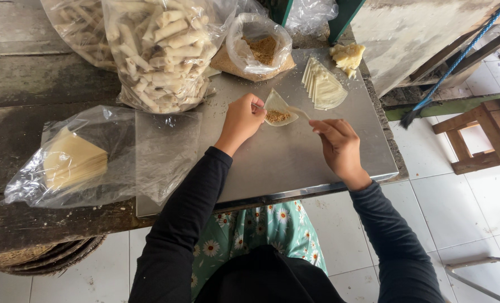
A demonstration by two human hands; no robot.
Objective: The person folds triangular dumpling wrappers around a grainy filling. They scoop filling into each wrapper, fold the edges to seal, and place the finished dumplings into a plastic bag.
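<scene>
Steel tabletop (295,157): left hand (241,120) pinches the filled wrapper (278,108) at its edge, right hand (339,147) grips a spoon (299,111) touching the filling, wrapper stack (323,87) just beyond.

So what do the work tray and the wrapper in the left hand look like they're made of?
The tray looks like metal, probably stainless steel: grey, smooth, dully reflective. The wrapper in the left hand seems thin dough, pale, matte and pliable, cupped around brown crumbly filling.

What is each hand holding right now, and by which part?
The left hand pinches the filled wrapper at its left edge. The right hand holds a thin spoon by its handle end.
</scene>
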